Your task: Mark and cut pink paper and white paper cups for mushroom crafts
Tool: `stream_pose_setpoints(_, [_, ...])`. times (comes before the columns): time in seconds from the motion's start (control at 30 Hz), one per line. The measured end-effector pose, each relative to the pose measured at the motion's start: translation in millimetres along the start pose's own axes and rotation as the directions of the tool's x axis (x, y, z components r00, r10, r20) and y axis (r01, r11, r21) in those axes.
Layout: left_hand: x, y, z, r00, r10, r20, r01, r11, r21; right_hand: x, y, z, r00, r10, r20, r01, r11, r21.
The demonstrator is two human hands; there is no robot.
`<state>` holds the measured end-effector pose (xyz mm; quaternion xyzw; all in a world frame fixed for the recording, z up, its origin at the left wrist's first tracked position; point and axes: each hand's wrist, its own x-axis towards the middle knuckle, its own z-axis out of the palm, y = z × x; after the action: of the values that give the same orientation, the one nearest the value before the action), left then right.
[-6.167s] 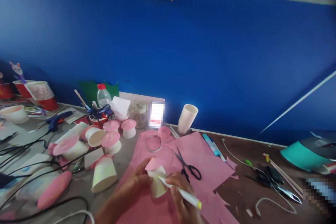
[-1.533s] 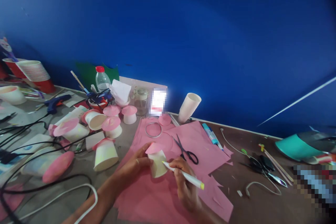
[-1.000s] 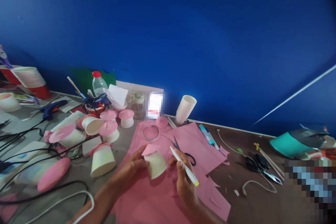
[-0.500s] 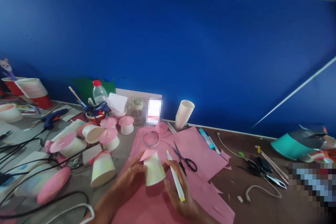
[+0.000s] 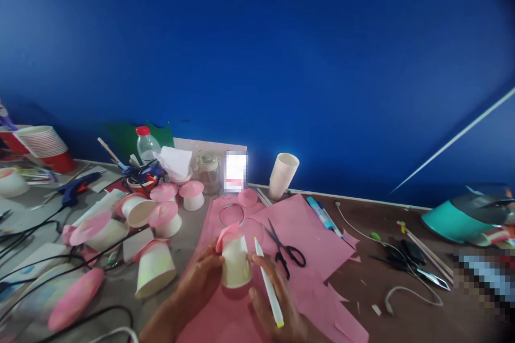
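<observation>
A paper cup (image 5: 236,263) with pale yellow colouring and a pink paper piece (image 5: 228,235) at its top stands upright over pink paper. My left hand (image 5: 203,270) holds the cup's left side, fingers closed on it. My right hand (image 5: 277,295) grips a white marker (image 5: 269,286) with a yellow end, its tip pointing up and away from me; the fingertips are at the cup's right side. Just right of that hand, black scissors (image 5: 285,249) lie on the pink paper (image 5: 309,225).
Several cups with pink tops (image 5: 192,195) stand at the left, among black cables and a blue glue gun (image 5: 74,190). Behind are a glass jar (image 5: 208,172) and white cups (image 5: 283,176). Blue markers (image 5: 321,214), a white cord (image 5: 414,286) and a teal object (image 5: 448,221) lie right.
The cup has turned slightly and now stands more upright, its pink piece tilted up. My right hand has shifted slightly down with the marker. The whole view has shifted a little.
</observation>
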<state>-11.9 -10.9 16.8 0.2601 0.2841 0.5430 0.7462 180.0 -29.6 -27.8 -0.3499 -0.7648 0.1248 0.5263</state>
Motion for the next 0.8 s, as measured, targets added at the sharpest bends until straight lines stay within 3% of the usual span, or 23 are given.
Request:
stream_pose_setpoints(0.07, [-0.6, -2.6, -0.6, 1.0, -0.014, -0.024, 0.014, 1.0, 0.011, -4.2, -2.2, 2.6, 0.998, 0.06, 0.018, -0.06, 0.998, 0.023])
stream_pose_setpoints(0.23, [-3.6, -4.3, -2.7, 0.998, -0.058, 0.014, 0.057, 0.997, 0.061, -7.5, -12.1, 11.5, 0.982, 0.169, -0.083, -0.158, 0.979, 0.125])
stream_pose_setpoints(0.43, [-4.3, -1.9, -12.9, 0.986, -0.129, -0.107, 0.135, 0.989, 0.053, -3.4, -9.3, 13.6, 0.934, 0.323, -0.152, -0.302, 0.942, 0.146])
stream_pose_setpoints(0.6, [-1.6, 2.5, -7.8, 0.983, -0.115, -0.144, 0.107, 0.993, -0.057, -6.3, -2.6, 17.1, 0.948, 0.267, -0.171, -0.251, 0.962, 0.11])
stream_pose_setpoints(0.8, [-0.5, 9.6, -4.9, 0.989, -0.098, -0.112, 0.09, 0.993, -0.078, -0.9, -4.0, 20.2, 0.975, 0.212, -0.065, -0.193, 0.957, 0.214])
